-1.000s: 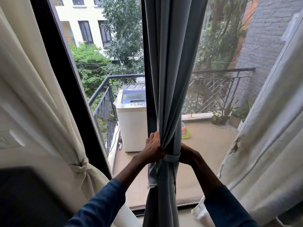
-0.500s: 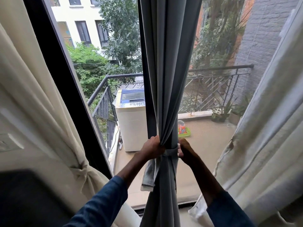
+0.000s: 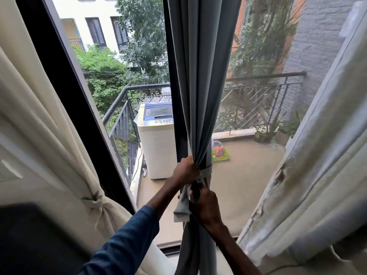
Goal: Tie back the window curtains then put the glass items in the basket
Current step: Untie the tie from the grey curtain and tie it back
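A grey curtain (image 3: 200, 80) hangs bunched in the middle of the window. A grey tie-back strip (image 3: 207, 171) wraps around it at hand height, and its loose end (image 3: 181, 207) dangles on the left. My left hand (image 3: 185, 171) grips the gathered folds just above the strip. My right hand (image 3: 205, 207) is closed on the strip's other end in front of the curtain, below the wrap. No glass items or basket are in view.
A cream curtain (image 3: 39, 135) on the left is knotted back with its tie (image 3: 97, 202). Another pale curtain (image 3: 321, 155) hangs at the right. Through the glass are a balcony railing (image 3: 258, 90), a washing machine (image 3: 156, 143) and a green tray (image 3: 220, 154).
My right hand has come from the curtain's right side round to its front and lower, pulling the strip's end down. My left hand has kept its grip on the folds.
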The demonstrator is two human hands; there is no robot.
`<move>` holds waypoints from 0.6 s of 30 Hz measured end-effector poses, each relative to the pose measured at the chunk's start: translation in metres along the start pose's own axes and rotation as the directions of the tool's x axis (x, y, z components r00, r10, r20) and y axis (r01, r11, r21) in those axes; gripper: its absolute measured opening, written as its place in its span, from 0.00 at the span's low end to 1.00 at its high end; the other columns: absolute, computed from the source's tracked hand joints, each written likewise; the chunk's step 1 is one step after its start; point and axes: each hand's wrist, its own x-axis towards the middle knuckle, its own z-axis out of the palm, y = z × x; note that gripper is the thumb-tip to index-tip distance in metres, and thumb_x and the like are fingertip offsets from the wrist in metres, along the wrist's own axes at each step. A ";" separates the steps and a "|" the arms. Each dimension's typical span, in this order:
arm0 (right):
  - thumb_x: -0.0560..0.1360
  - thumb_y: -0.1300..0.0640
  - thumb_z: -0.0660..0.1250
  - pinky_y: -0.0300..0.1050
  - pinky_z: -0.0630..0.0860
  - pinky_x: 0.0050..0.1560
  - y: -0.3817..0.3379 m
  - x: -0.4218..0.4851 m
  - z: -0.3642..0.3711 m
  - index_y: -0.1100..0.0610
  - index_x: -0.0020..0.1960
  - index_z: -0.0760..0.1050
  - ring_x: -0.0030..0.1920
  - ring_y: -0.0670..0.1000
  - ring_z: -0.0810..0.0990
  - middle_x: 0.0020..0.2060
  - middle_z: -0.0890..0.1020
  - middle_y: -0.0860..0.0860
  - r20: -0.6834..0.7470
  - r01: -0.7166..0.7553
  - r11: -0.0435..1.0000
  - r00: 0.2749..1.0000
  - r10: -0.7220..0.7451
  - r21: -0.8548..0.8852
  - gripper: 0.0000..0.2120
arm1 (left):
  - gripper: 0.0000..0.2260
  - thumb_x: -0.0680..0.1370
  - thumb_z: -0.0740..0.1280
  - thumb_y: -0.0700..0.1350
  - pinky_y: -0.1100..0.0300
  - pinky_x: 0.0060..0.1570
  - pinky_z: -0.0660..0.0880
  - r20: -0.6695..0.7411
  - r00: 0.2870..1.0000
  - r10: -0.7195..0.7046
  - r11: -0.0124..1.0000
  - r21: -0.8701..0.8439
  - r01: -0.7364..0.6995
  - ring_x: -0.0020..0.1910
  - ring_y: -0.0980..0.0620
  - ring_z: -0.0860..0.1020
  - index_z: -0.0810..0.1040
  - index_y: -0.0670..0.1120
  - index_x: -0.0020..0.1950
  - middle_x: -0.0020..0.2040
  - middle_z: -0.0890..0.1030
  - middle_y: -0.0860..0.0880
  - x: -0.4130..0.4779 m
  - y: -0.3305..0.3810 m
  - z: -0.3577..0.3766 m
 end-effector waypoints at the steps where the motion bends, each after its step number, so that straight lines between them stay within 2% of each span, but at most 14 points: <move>1: 0.64 0.31 0.60 0.35 0.68 0.36 -0.006 0.000 -0.002 0.54 0.50 0.80 0.40 0.44 0.83 0.41 0.86 0.51 0.028 -0.025 0.998 0.999 0.023 0.053 0.30 | 0.07 0.70 0.60 0.43 0.53 0.39 0.69 -0.005 1.000 -0.007 1.000 -0.019 0.007 0.48 0.32 0.77 0.68 0.46 0.47 0.49 0.79 0.37 -0.001 0.000 0.000; 3: 0.64 0.37 0.68 0.27 0.68 0.35 -0.006 0.001 -0.002 0.52 0.45 0.80 0.35 0.31 0.79 0.35 0.83 0.43 0.097 -0.032 0.993 0.995 0.021 0.116 0.20 | 0.07 0.71 0.60 0.43 0.53 0.40 0.69 -0.012 1.000 -0.024 0.998 -0.061 0.023 0.49 0.32 0.77 0.70 0.45 0.48 0.50 0.79 0.37 -0.003 -0.001 0.001; 4: 0.68 0.46 0.71 0.25 0.70 0.37 -0.005 0.001 0.000 0.54 0.46 0.81 0.36 0.27 0.78 0.36 0.82 0.41 0.142 -0.051 0.987 0.989 0.029 0.153 0.13 | 0.06 0.72 0.60 0.42 0.53 0.41 0.70 -0.018 0.999 -0.031 0.997 -0.073 0.029 0.49 0.33 0.77 0.69 0.45 0.47 0.50 0.79 0.37 -0.005 0.000 0.000; 5: 0.71 0.56 0.71 0.25 0.73 0.42 -0.003 0.002 0.001 0.58 0.49 0.83 0.39 0.28 0.80 0.39 0.83 0.41 0.192 -0.103 0.971 0.979 0.061 0.218 0.09 | 0.05 0.72 0.60 0.42 0.53 0.41 0.71 -0.024 0.999 -0.038 0.996 -0.082 0.036 0.49 0.33 0.77 0.69 0.46 0.47 0.50 0.79 0.37 -0.007 0.001 -0.001; 6: 0.73 0.63 0.68 0.32 0.79 0.48 0.002 0.003 0.005 0.60 0.51 0.84 0.44 0.34 0.84 0.42 0.86 0.45 0.227 -0.162 0.937 0.969 0.092 0.310 0.09 | 0.05 0.72 0.60 0.42 0.52 0.42 0.72 -0.033 0.998 -0.046 0.995 -0.089 0.043 0.49 0.32 0.77 0.69 0.45 0.48 0.51 0.79 0.37 -0.008 0.000 -0.002; 7: 0.75 0.67 0.65 0.43 0.83 0.52 0.002 0.003 0.006 0.62 0.53 0.84 0.49 0.46 0.87 0.45 0.88 0.51 0.250 -0.249 0.868 0.956 0.151 0.430 0.11 | 0.06 0.73 0.60 0.41 0.51 0.43 0.73 -0.044 0.998 -0.050 0.994 -0.096 0.046 0.49 0.32 0.77 0.71 0.45 0.49 0.51 0.79 0.36 -0.009 0.000 -0.002; 8: 0.76 0.68 0.62 0.49 0.84 0.50 0.000 0.003 0.004 0.63 0.52 0.84 0.49 0.56 0.87 0.45 0.88 0.56 0.292 -0.358 0.754 0.929 0.228 0.550 0.12 | 0.08 0.73 0.60 0.41 0.50 0.44 0.74 -0.056 0.997 -0.056 0.994 -0.098 0.050 0.49 0.32 0.77 0.72 0.44 0.51 0.51 0.79 0.36 -0.010 0.000 -0.003; 9: 0.78 0.67 0.61 0.48 0.85 0.44 -0.006 0.001 0.000 0.64 0.50 0.84 0.44 0.59 0.87 0.43 0.87 0.58 0.335 -0.458 0.632 0.889 0.312 0.626 0.13 | 0.09 0.73 0.60 0.40 0.51 0.44 0.73 -0.064 0.996 -0.060 0.994 -0.099 0.054 0.50 0.32 0.77 0.73 0.43 0.53 0.52 0.79 0.36 -0.012 -0.001 -0.004; 10: 0.81 0.63 0.60 0.44 0.83 0.37 -0.011 0.000 -0.006 0.64 0.49 0.85 0.38 0.56 0.87 0.40 0.87 0.58 0.362 -0.510 0.549 0.859 0.362 0.662 0.14 | 0.09 0.73 0.60 0.39 0.51 0.44 0.73 -0.071 0.995 -0.063 0.993 -0.100 0.056 0.50 0.32 0.77 0.73 0.43 0.53 0.52 0.80 0.36 -0.013 -0.001 -0.005; 11: 0.82 0.58 0.60 0.41 0.80 0.33 -0.013 0.002 -0.009 0.63 0.48 0.85 0.35 0.53 0.86 0.38 0.87 0.57 0.379 -0.531 0.524 0.846 0.376 0.666 0.16 | 0.09 0.73 0.61 0.39 0.52 0.43 0.73 -0.078 0.995 -0.061 0.993 -0.101 0.053 0.50 0.33 0.77 0.74 0.43 0.53 0.51 0.80 0.36 -0.014 -0.001 -0.006; 13: 0.83 0.49 0.62 0.40 0.79 0.33 -0.014 0.005 -0.015 0.62 0.50 0.85 0.35 0.51 0.85 0.40 0.87 0.56 0.405 -0.510 0.594 0.859 0.313 0.622 0.19 | 0.09 0.73 0.62 0.38 0.51 0.42 0.74 -0.085 0.994 -0.061 0.993 -0.104 0.053 0.49 0.33 0.78 0.74 0.43 0.52 0.50 0.80 0.37 -0.014 -0.001 -0.007; 14: 0.82 0.48 0.64 0.40 0.78 0.33 -0.014 0.006 -0.018 0.61 0.50 0.84 0.35 0.50 0.84 0.39 0.86 0.55 0.415 -0.490 0.632 0.867 0.277 0.601 0.18 | 0.10 0.73 0.62 0.38 0.50 0.43 0.75 -0.086 0.994 -0.064 0.993 -0.104 0.055 0.49 0.33 0.78 0.75 0.43 0.53 0.50 0.80 0.37 -0.014 -0.001 -0.007; 16: 0.80 0.52 0.68 0.37 0.75 0.34 -0.009 0.010 -0.021 0.59 0.47 0.84 0.34 0.48 0.82 0.35 0.85 0.51 0.401 -0.422 0.714 0.891 0.212 0.558 0.11 | 0.11 0.73 0.62 0.39 0.50 0.43 0.75 -0.092 0.994 -0.066 0.993 -0.104 0.057 0.49 0.33 0.78 0.75 0.43 0.54 0.51 0.80 0.37 -0.013 -0.002 -0.007; 18: 0.77 0.55 0.73 0.37 0.77 0.40 -0.003 0.012 -0.025 0.59 0.49 0.85 0.40 0.48 0.85 0.39 0.87 0.50 0.410 -0.340 0.796 0.903 0.128 0.501 0.07 | 0.11 0.73 0.62 0.39 0.50 0.44 0.74 -0.100 0.992 -0.070 0.993 -0.101 0.060 0.50 0.33 0.78 0.74 0.44 0.55 0.52 0.80 0.37 -0.013 -0.002 -0.007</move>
